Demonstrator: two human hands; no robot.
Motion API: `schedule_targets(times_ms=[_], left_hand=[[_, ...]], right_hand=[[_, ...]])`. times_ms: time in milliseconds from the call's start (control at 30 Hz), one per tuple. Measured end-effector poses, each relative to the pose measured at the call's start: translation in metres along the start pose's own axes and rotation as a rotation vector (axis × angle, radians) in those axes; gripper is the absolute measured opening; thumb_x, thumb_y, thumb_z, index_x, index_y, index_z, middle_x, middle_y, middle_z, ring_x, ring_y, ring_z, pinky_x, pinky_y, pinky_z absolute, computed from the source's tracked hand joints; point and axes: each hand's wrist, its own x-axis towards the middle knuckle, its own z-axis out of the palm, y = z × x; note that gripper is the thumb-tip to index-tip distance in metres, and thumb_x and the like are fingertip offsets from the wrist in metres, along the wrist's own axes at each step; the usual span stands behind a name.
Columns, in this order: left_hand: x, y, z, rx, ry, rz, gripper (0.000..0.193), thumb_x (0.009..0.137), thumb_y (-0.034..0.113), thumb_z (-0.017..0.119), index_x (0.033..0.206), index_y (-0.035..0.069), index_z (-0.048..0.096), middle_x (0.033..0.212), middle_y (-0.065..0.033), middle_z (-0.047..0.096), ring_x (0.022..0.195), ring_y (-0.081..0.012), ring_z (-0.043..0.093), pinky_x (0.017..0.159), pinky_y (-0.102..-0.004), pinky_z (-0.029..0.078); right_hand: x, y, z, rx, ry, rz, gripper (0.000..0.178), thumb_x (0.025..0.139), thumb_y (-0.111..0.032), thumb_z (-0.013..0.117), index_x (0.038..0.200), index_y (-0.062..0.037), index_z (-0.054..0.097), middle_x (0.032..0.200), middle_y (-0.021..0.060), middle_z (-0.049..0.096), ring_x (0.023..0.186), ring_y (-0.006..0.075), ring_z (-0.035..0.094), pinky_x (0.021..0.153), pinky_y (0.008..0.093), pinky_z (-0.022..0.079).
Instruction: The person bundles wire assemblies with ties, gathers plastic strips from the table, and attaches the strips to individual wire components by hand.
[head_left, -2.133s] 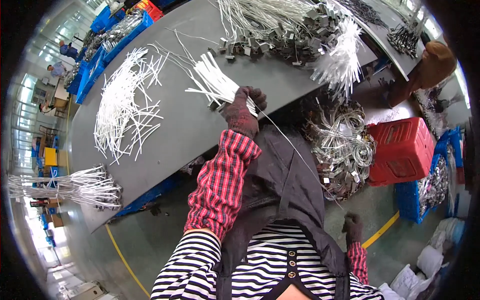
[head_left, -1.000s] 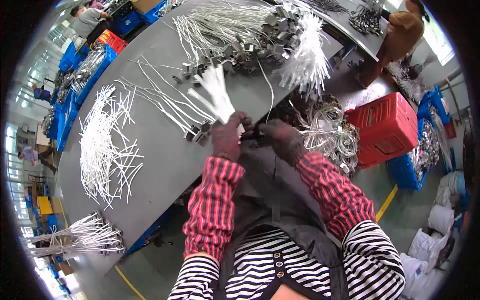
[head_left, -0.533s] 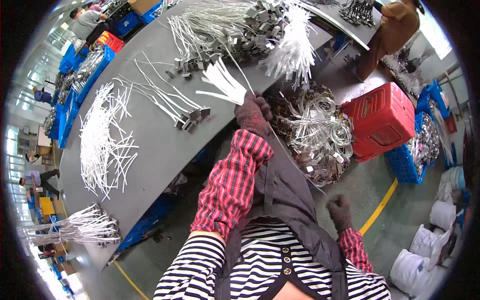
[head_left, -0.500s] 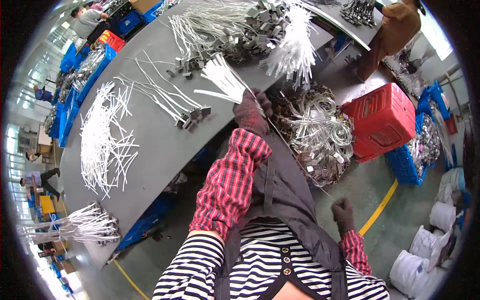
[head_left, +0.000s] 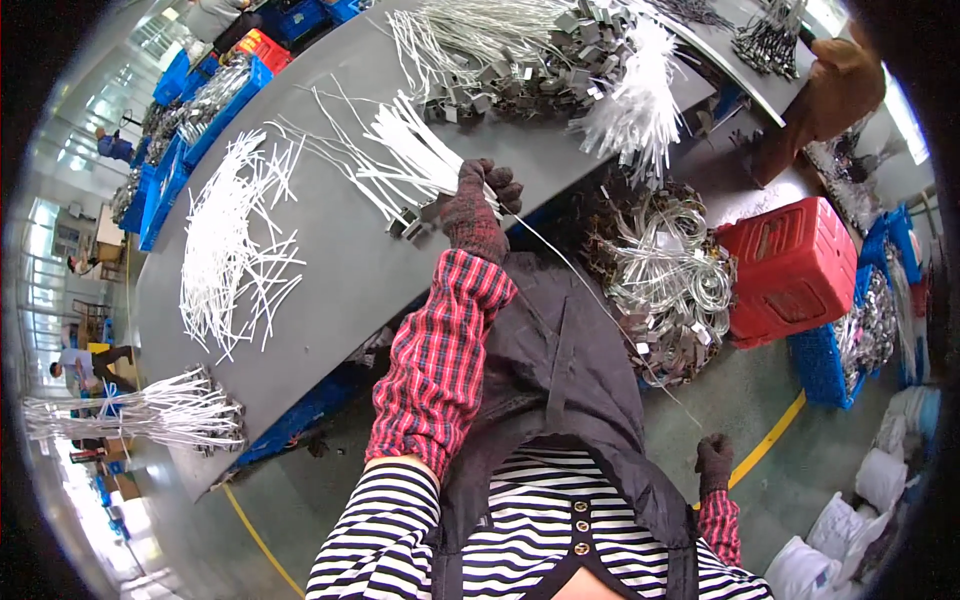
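My left hand (head_left: 480, 207), in a dark knitted glove, is closed round a bundle of white tubes (head_left: 420, 155) above the grey table's edge. From this hand a thin wire (head_left: 600, 300) trails down to the right across my apron, its lower end near my right hand. My right hand (head_left: 714, 463), also gloved, is curled in a fist low at the right; whatever it may hold is hidden. Partly under the bundle lie a few white cables with dark connector blocks (head_left: 408, 225). A loose spread of white tubes (head_left: 225, 245) lies farther left on the table.
A big pile of cables with grey blocks (head_left: 560, 60) and a clear plastic-like bunch (head_left: 640, 110) lie at the far side. Coiled cables (head_left: 665, 270) sit beside a red crate (head_left: 790, 272). Tied cables (head_left: 150, 415) overhang the table's left end. A co-worker in brown (head_left: 830, 100) stands far right.
My view has shifted, moving the scene right. Relative to the table, my left hand with the tubes has moved left, to the cables with connectors. My right hand is lower, still in a fist.
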Motion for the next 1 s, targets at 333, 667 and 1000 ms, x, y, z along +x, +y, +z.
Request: schedule_targets(times_ms=[333, 667, 1000], left_hand=[[-0.006, 0.021, -0.019, -0.077, 0.079, 0.097, 0.03, 0.096, 0.03, 0.064, 0.103, 0.001, 0.061, 0.083, -0.0142, 0.068, 0.067, -0.0311, 0.068, 0.058, -0.0414, 0.055], [-0.004, 0.036, -0.03, 0.034, 0.077, 0.163, 0.03, 0.095, 0.03, 0.066, 0.104, 0.001, 0.062, 0.082, -0.016, 0.068, 0.067, -0.031, 0.068, 0.057, -0.0416, 0.055], [-0.003, 0.05, -0.047, -0.022, 0.084, 0.184, 0.033, 0.097, 0.032, 0.063, 0.107, 0.001, 0.062, 0.085, -0.0156, 0.069, 0.067, -0.0298, 0.068, 0.059, -0.0414, 0.056]], right_hand=[[0.017, -0.021, 0.02, -0.098, -0.098, -0.069, 0.01, 0.085, -0.013, 0.064, 0.089, -0.0099, 0.056, 0.066, 0.0002, 0.053, 0.049, 0.011, 0.049, 0.04, 0.0272, 0.038], [0.007, -0.042, 0.014, -0.036, -0.1, -0.065, 0.012, 0.08, -0.012, 0.067, 0.083, -0.0095, 0.055, 0.068, 0.0, 0.054, 0.052, 0.0121, 0.049, 0.045, 0.0277, 0.04], [0.01, -0.058, 0.027, -0.012, -0.184, -0.089, 0.013, 0.081, -0.012, 0.068, 0.087, -0.008, 0.057, 0.07, 0.0014, 0.055, 0.053, 0.0126, 0.049, 0.045, 0.0282, 0.04]])
